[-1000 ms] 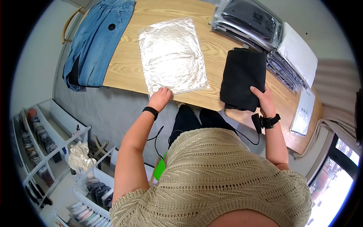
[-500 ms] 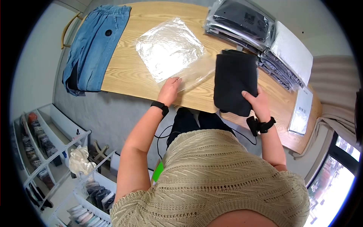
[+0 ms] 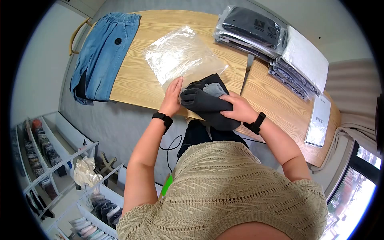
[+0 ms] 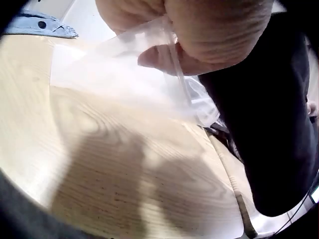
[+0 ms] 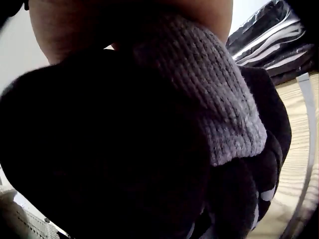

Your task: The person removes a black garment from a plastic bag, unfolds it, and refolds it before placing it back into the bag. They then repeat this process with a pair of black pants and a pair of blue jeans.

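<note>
A clear plastic bag (image 3: pixel 176 50) lies on the wooden table, its near edge under my left hand (image 3: pixel 172 99). The left wrist view shows the bag's film (image 4: pixel 144 74) lifted and pinched by that hand, one digit showing through it. My right hand (image 3: pixel 239 109) grips a folded black garment (image 3: pixel 206 102) at its right side, thumb on top. A grey ribbed knit part (image 5: pixel 214 94) sticks out of the folds. The garment is tilted at the table's near edge, its left end close beside my left hand and overlapping the bag's near corner in the head view.
Blue jeans (image 3: pixel 100 60) lie folded on the table's left end. At the back right are stacked bagged garments (image 3: pixel 252 30) and a white package (image 3: pixel 306 56). A flat silvery packet (image 3: pixel 319 120) rests at the right edge. Shelving with bins (image 3: pixel 60 160) stands lower left.
My right hand has carried the black garment leftward from the table's right part, tilting it so a grey knit part shows. The bag has turned and its near edge has been lifted by my left hand.
</note>
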The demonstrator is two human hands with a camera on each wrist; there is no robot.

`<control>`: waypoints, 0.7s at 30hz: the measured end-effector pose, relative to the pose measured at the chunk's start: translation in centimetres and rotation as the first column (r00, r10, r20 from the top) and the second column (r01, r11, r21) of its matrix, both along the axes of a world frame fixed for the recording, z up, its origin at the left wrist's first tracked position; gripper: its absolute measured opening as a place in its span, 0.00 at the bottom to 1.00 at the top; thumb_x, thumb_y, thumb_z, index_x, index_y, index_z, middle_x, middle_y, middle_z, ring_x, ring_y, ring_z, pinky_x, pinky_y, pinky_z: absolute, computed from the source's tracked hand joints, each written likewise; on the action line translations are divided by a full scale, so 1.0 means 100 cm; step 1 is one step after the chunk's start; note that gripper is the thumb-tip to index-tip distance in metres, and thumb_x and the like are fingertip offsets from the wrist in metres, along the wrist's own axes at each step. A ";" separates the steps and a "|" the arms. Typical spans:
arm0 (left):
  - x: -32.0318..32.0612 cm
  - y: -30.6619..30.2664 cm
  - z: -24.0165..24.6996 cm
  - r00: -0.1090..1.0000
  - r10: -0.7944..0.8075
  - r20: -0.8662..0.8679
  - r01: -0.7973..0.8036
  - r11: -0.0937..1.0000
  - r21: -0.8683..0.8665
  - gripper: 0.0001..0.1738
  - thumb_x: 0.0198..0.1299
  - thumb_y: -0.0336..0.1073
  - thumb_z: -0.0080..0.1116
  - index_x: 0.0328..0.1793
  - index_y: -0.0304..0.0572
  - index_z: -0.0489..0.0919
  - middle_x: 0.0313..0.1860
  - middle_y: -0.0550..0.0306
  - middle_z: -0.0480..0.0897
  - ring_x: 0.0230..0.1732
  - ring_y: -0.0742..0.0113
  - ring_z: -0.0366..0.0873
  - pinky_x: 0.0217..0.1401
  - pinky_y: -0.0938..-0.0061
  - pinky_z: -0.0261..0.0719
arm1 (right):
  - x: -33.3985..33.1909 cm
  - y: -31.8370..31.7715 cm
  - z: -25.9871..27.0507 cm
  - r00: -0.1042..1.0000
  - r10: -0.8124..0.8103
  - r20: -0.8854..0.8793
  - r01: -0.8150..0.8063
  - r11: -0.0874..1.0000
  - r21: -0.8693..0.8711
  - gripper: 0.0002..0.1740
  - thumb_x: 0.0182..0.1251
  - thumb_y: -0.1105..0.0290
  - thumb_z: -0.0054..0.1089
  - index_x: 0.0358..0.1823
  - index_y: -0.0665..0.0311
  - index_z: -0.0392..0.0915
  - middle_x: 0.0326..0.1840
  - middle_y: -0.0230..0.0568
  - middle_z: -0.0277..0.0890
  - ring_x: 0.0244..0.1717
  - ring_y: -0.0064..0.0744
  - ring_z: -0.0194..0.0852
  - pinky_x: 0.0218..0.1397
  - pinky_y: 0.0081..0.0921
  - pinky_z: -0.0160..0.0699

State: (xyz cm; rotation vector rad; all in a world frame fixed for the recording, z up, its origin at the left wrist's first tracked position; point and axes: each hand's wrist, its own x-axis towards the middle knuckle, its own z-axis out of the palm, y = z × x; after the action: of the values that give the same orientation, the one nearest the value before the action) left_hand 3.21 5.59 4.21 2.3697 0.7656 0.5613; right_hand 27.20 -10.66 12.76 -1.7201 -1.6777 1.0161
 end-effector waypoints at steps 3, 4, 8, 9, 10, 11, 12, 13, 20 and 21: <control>-0.002 0.000 0.007 0.999 -0.031 -0.021 0.031 0.999 0.015 0.48 0.40 0.13 0.51 0.74 0.41 0.57 0.68 0.44 0.63 0.69 0.45 0.59 0.72 0.61 0.58 | 0.004 0.006 -0.015 1.000 0.002 0.032 -0.001 0.999 -0.036 0.23 0.49 0.67 0.67 0.50 0.58 0.75 0.43 0.46 0.72 0.47 0.49 0.72 0.51 0.35 0.71; -0.002 -0.001 0.007 0.998 -0.056 -0.023 0.057 0.998 0.026 0.48 0.40 0.13 0.52 0.74 0.40 0.57 0.68 0.44 0.63 0.70 0.45 0.59 0.72 0.61 0.57 | 0.004 0.009 -0.019 0.998 -0.013 0.067 0.014 1.000 -0.022 0.24 0.49 0.65 0.67 0.51 0.58 0.75 0.43 0.47 0.72 0.47 0.50 0.72 0.50 0.36 0.71; 0.008 -0.015 0.012 0.997 -0.079 -0.016 0.079 0.997 0.019 0.49 0.39 0.12 0.53 0.74 0.39 0.56 0.69 0.42 0.61 0.71 0.45 0.56 0.73 0.62 0.56 | 0.003 0.015 -0.018 0.989 0.022 0.146 -0.007 0.995 -0.101 0.25 0.49 0.64 0.66 0.51 0.57 0.75 0.43 0.49 0.73 0.48 0.50 0.72 0.50 0.37 0.71; 0.011 -0.019 0.016 0.996 -0.079 0.038 0.081 0.995 -0.055 0.49 0.39 0.12 0.53 0.74 0.39 0.55 0.70 0.43 0.60 0.72 0.45 0.55 0.73 0.62 0.55 | 0.001 0.016 -0.013 0.981 0.084 0.176 -0.063 0.990 -0.125 0.25 0.49 0.63 0.65 0.51 0.58 0.75 0.44 0.49 0.73 0.48 0.51 0.72 0.51 0.38 0.72; 0.014 -0.021 0.020 0.993 -0.075 0.092 0.086 0.988 -0.128 0.49 0.39 0.12 0.52 0.74 0.38 0.55 0.71 0.43 0.59 0.73 0.45 0.54 0.74 0.62 0.54 | -0.001 0.017 -0.009 0.968 0.147 0.204 -0.117 0.982 -0.151 0.25 0.48 0.62 0.64 0.51 0.59 0.75 0.45 0.50 0.74 0.49 0.52 0.73 0.52 0.38 0.72; 0.014 -0.021 0.022 0.993 -0.076 0.093 0.088 0.988 -0.128 0.49 0.39 0.12 0.52 0.74 0.38 0.55 0.71 0.43 0.59 0.73 0.45 0.54 0.74 0.62 0.54 | 0.000 0.018 -0.009 0.968 0.145 0.204 -0.116 0.982 -0.151 0.25 0.48 0.62 0.64 0.51 0.59 0.75 0.45 0.50 0.74 0.49 0.52 0.73 0.52 0.38 0.72; 0.014 -0.021 0.025 0.992 -0.095 0.087 0.107 0.985 -0.138 0.49 0.40 0.12 0.52 0.75 0.38 0.54 0.72 0.43 0.59 0.73 0.45 0.53 0.74 0.62 0.54 | 0.001 0.019 -0.009 0.967 0.178 0.184 -0.157 0.980 -0.122 0.25 0.48 0.62 0.63 0.51 0.58 0.76 0.45 0.50 0.74 0.49 0.52 0.73 0.52 0.38 0.72; 0.014 -0.021 0.025 0.990 -0.115 0.081 0.127 0.981 -0.147 0.49 0.40 0.12 0.52 0.75 0.38 0.54 0.72 0.43 0.58 0.74 0.45 0.53 0.74 0.63 0.53 | 0.003 0.021 -0.009 0.964 0.210 0.165 -0.198 0.976 -0.090 0.25 0.48 0.62 0.63 0.52 0.56 0.76 0.45 0.51 0.74 0.49 0.52 0.73 0.52 0.39 0.72; 0.014 -0.029 0.034 0.978 -0.201 -0.054 0.200 0.979 -0.029 0.49 0.39 0.10 0.45 0.75 0.39 0.54 0.74 0.48 0.56 0.75 0.47 0.50 0.75 0.55 0.50 | 0.017 0.030 -0.028 0.962 0.113 0.249 -0.067 0.980 -0.186 0.25 0.48 0.60 0.63 0.51 0.55 0.77 0.40 0.50 0.75 0.45 0.52 0.74 0.48 0.40 0.73; 0.015 -0.034 0.036 0.977 -0.204 -0.056 0.203 0.979 -0.024 0.49 0.39 0.10 0.45 0.75 0.39 0.54 0.74 0.48 0.56 0.75 0.47 0.50 0.75 0.55 0.50 | 0.018 0.031 -0.029 0.968 0.073 0.239 -0.026 0.981 -0.193 0.25 0.47 0.60 0.63 0.51 0.56 0.77 0.40 0.51 0.76 0.45 0.52 0.75 0.48 0.39 0.73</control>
State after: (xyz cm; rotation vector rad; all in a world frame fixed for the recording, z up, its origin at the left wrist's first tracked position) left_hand 4.70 2.20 7.86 2.4197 0.5405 0.3990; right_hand 28.96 -7.54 9.83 -2.0059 -1.8341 1.0498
